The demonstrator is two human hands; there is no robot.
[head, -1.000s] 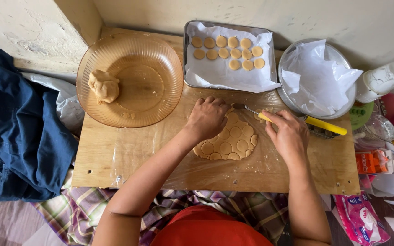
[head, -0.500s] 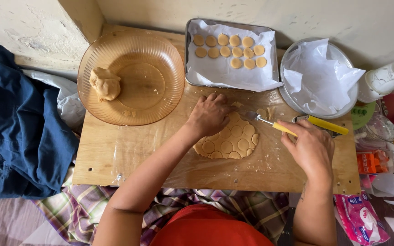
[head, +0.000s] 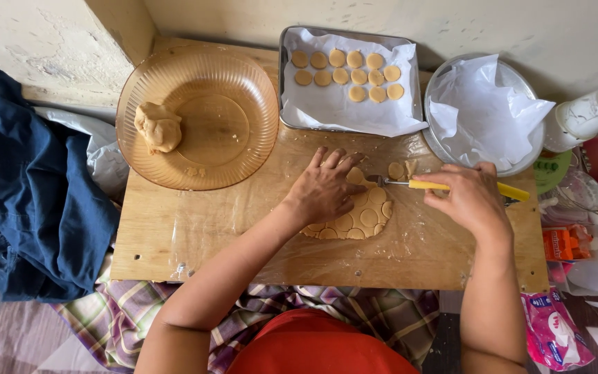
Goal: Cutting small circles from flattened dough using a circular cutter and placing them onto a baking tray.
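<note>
The left hand lies flat, fingers spread, on the rolled dough in the middle of the board, pinning it down and gripping nothing. The right hand has its grip closed around the yellow handle of a knife, whose metal tip reaches in under the sheet's upper edge, just beside the left fingertips. The sheet is scored all over with round cuts, and most of those rounds sit in place; one or two loose pieces lie just above the blade. Eleven rounds are lined up along the far side of the paper-lined tray, so I would judge the lifting well begun but far from finished: the near half of that paper is bare, the round pan with its crumpled paper holds nothing, and a lump of dough waits in the amber bowl. Room is tight on the right, where a white jar, packets and small cups crowd the board's edge close to the knife handle. The tray's near rim stands just beyond the sheet. To the left and toward the person the board lies open, with blue cloth hanging off its left side.
</note>
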